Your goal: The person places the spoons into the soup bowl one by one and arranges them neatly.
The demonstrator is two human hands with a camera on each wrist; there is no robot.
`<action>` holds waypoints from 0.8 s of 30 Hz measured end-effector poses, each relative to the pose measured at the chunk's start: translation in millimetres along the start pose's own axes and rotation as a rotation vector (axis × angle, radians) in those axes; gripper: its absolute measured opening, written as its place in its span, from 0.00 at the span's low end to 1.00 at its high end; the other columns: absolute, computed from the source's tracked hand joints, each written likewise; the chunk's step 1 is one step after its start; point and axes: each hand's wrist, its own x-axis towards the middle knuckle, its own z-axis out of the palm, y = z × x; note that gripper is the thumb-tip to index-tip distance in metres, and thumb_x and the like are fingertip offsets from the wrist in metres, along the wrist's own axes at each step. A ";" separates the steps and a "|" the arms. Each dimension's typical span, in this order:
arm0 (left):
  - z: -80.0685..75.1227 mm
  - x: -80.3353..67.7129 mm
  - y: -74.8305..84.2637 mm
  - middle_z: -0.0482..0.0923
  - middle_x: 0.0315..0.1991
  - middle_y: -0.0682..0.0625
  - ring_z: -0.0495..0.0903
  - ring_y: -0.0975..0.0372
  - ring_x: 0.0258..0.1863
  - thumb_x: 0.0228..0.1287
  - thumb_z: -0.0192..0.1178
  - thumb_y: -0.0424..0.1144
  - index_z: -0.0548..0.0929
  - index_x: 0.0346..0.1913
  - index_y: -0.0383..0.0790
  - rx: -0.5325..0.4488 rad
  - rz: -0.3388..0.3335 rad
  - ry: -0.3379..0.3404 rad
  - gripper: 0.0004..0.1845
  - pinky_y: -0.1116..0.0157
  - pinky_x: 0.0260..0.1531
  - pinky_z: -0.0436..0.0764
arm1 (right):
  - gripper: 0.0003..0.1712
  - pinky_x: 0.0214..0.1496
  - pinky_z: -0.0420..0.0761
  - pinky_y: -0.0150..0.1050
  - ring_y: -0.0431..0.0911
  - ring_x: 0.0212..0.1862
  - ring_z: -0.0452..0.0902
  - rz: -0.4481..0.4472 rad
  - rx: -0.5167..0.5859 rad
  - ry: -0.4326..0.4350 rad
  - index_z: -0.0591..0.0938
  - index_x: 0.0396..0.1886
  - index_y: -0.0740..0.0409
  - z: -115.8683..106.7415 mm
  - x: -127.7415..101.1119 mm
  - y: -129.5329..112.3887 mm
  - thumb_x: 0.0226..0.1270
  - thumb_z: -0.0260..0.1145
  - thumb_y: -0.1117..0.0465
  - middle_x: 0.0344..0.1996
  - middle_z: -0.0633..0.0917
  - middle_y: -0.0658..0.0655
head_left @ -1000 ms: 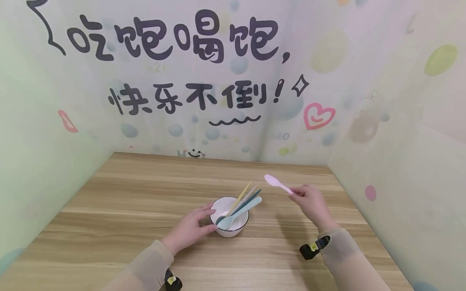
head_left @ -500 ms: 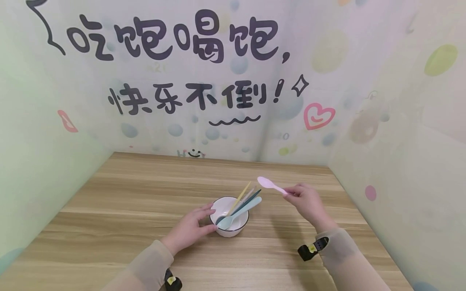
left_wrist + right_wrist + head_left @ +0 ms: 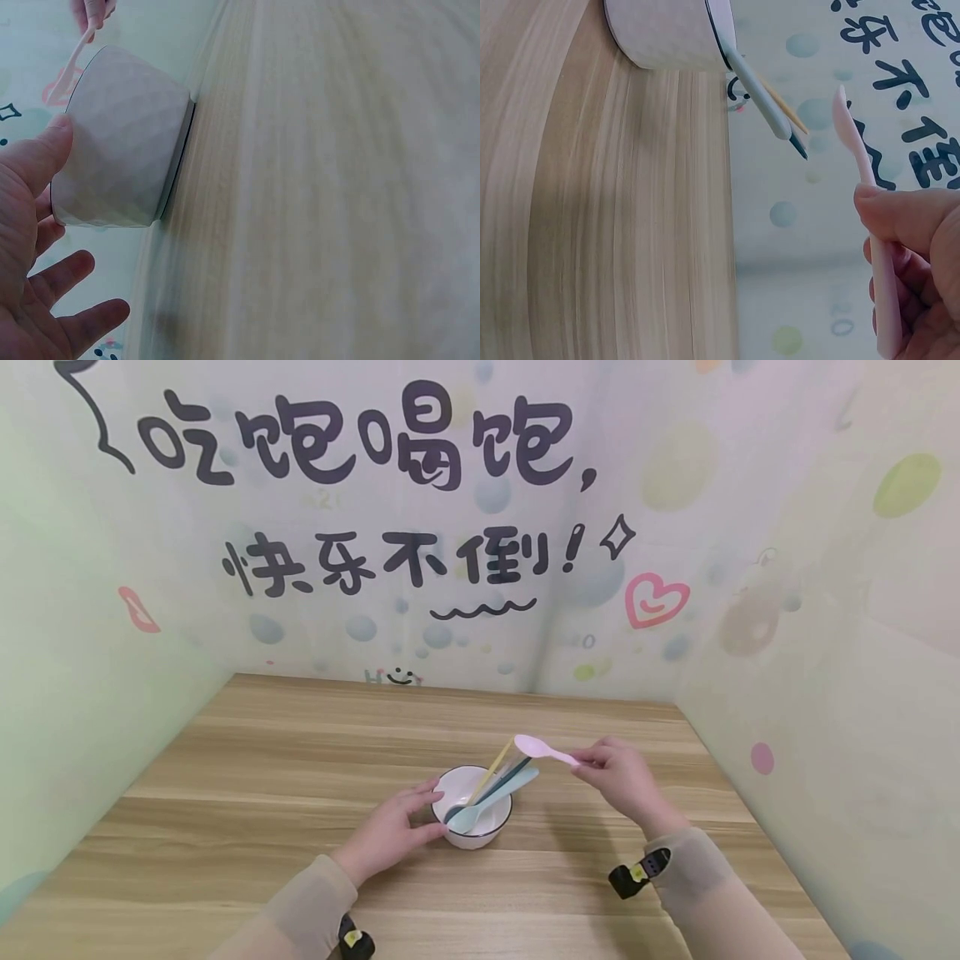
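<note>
Bright even light, soft shadows, blurred wrist views

Wooden table (image 3: 262, 793) walled by cartoon-lettered backdrop (image 3: 360, 527).

pink spoon (image 3: 542, 749) nearer the bowl (image 3: 474, 818)

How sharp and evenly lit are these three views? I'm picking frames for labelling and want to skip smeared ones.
Head view: soft, even light, faint shadows under the arms, bowl and pink spoon fairly crisp, walls bowed by the wide lens. Left wrist view: table grain smeared, left hand near and soft. Right wrist view: right hand close and blurred, wall lettering readable.
</note>
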 end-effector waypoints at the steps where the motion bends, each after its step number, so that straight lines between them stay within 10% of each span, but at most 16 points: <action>1: 0.0 -0.2 0.1 0.67 0.69 0.50 0.63 0.50 0.69 0.58 0.68 0.48 0.78 0.60 0.37 0.000 -0.001 0.000 0.29 0.49 0.66 0.62 | 0.10 0.29 0.73 0.35 0.43 0.29 0.70 -0.009 -0.002 -0.002 0.89 0.39 0.59 0.4 0.0 -0.6 0.57 0.72 0.63 0.26 0.78 0.49; 24: -0.2 -1.5 0.2 0.66 0.69 0.49 0.63 0.50 0.69 0.58 0.68 0.49 0.78 0.60 0.37 0.000 0.006 0.002 0.30 0.48 0.66 0.63 | 0.07 0.31 0.76 0.35 0.43 0.32 0.71 -0.064 -0.013 -0.114 0.89 0.38 0.54 8.4 -0.8 -20.0 0.58 0.72 0.61 0.29 0.78 0.47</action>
